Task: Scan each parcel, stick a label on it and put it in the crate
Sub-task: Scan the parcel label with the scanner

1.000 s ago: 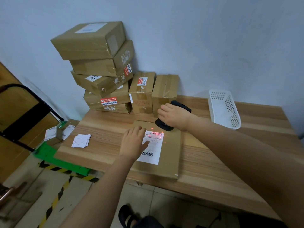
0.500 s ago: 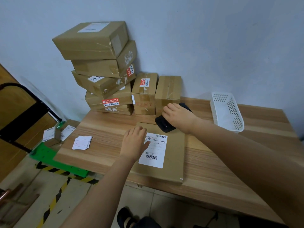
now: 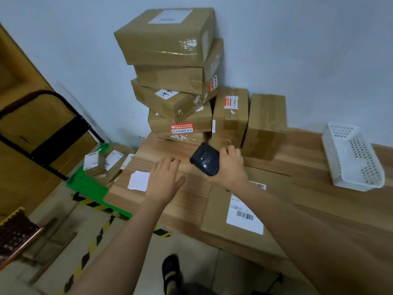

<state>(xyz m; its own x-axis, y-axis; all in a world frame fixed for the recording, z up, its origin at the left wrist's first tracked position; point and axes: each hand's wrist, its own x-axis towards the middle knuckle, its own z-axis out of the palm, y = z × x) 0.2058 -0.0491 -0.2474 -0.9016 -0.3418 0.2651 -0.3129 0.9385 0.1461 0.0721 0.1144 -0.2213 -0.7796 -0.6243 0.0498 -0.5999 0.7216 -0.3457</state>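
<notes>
"Near the table's front edge, what lies there?"

"A flat parcel point(image 3: 214, 220), down on its broad face on the wooden table point(image 3: 329, 188). Its long axis runs from the front edge away toward the wall, leaning a little to the right. The white shipping label point(image 3: 240, 220) on top runs the same way, and the right forearm crosses over the parcel's far end."

"And the scanner?"

"The black scanner point(image 3: 205, 159) is held up just past the parcel's far left corner. The right hand point(image 3: 230, 167) has its fingers wrapped round the grip. The head tilts up and to the left, with its window turned back toward the camera."

"Left hand?"

"The left hand point(image 3: 165, 177) is palm down over bare tabletop, fingers straight and slightly spread, just beside a small stack of labels point(image 3: 138, 180). Whether it touches the wood I cannot tell."

"Containers?"

"A white basket point(image 3: 353, 160) at the table's right end shows only its own perforated floor. A green trolley point(image 3: 87, 184) left of the table carries small labelled parcels point(image 3: 93, 165). A stack of boxes point(image 3: 170, 81) stands against the wall."
</notes>
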